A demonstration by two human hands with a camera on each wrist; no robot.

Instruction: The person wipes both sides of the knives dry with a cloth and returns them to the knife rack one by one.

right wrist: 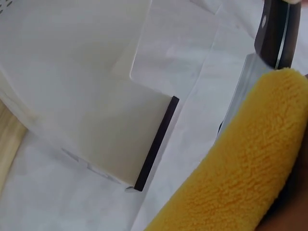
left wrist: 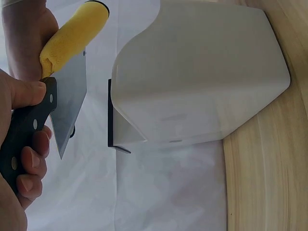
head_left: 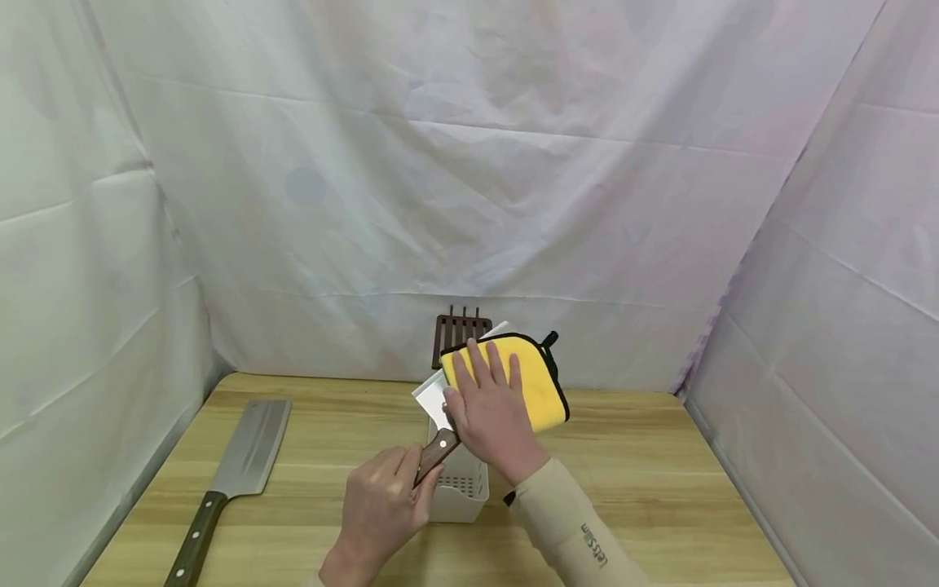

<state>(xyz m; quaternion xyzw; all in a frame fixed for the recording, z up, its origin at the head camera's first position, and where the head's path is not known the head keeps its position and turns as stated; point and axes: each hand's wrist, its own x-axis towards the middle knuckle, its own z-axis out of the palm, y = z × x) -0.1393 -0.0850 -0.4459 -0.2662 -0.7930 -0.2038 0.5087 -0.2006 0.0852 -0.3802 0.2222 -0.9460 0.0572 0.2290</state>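
Note:
My left hand [head_left: 385, 497] grips the dark riveted wooden handle [head_left: 438, 452] of a cleaver. Its broad steel blade [head_left: 433, 399] points up and away to the right, partly hidden beneath a folded yellow cloth [head_left: 543, 391] with black edging. Across the top of this cloth lies my right hand [head_left: 495, 416], fingers straight and spread, pressing it onto the blade. In the left wrist view, the cloth [left wrist: 79, 36] lies against the blade [left wrist: 72, 91]. Fluffy yellow cloth [right wrist: 245, 159] fills the lower right of the right wrist view, beside the handle [right wrist: 276, 33].
A white holder [head_left: 458, 509] with a perforated tray stands beneath my hands. Its dark slotted top [head_left: 462, 326] shows behind them. On the wooden table [head_left: 323, 481], a second cleaver [head_left: 253, 444] lies at left. White fabric [head_left: 469, 163] hangs around the back and sides.

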